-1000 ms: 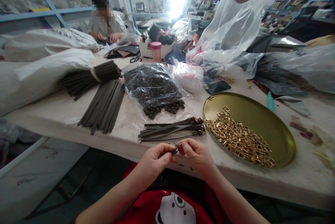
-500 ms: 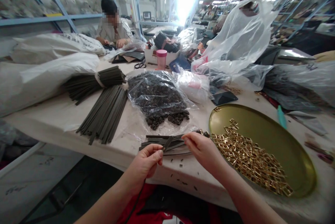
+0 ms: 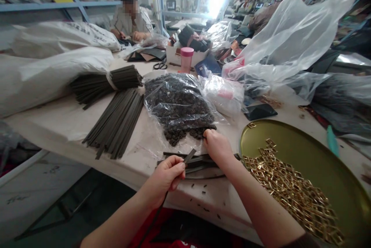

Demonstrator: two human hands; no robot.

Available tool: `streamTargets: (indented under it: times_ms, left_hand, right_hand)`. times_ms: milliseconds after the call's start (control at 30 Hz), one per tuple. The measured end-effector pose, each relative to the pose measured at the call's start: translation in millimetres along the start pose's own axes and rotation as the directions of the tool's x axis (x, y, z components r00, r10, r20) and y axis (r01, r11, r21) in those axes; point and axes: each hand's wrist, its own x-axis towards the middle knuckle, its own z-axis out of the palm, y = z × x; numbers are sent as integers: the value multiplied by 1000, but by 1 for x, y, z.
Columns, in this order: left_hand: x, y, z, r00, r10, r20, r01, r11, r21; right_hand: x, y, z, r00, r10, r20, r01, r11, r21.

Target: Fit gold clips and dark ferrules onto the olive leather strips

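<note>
My left hand point(image 3: 169, 172) pinches a narrow dark strap point(image 3: 190, 155) near one end; its tail hangs down below the hand toward my lap. My right hand point(image 3: 218, 147) has its fingertips together at a pile of small dark loops point(image 3: 174, 136), which spill from the mouth of a clear plastic bag point(image 3: 178, 99). Whether a loop is between those fingers is hidden. Beneath and between both hands lie several finished-looking dark straps point(image 3: 199, 171) on the table. Gold rectangular buckles point(image 3: 290, 190) are heaped in an oval gold tray point(image 3: 307, 151) to the right of my right forearm.
Loose dark strips point(image 3: 116, 124) and a tied bundle point(image 3: 124, 77) lie at left beside white sacks point(image 3: 52, 74). Beyond the bag stand a pink-lidded jar point(image 3: 187, 60) and scissors point(image 3: 160, 65). Dark scraps point(image 3: 204, 192) dot the near table edge. Another person point(image 3: 131, 20) works across the table.
My right hand has moved away from the strap in my left hand, forward to the dark loops. The left hand still grips its strap. The view has shifted slightly.
</note>
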Motion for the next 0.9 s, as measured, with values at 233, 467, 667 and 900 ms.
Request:
streamTargets:
  times_ms: [233,467,667,900]
  left_hand:
    - [-3,-1,6,997,61,38,-65,991,114]
    - [-10,-5,14,984,169,62,-179,944,277]
    - [-27,-4,17,993,60,98,-84,960,268]
    - [-37,-4,20,994,43,98,-81,903,421]
  right_hand:
    - [-19,4,-17,998,-38,-41,49,946,320]
    - [-79,-8,-35,943,-23,333,-334,-42,942]
    - [-103,-8,-29,925,8,380,-366,-251,896]
    - [-120,-11,-24,950,14,310,-307,-105,946]
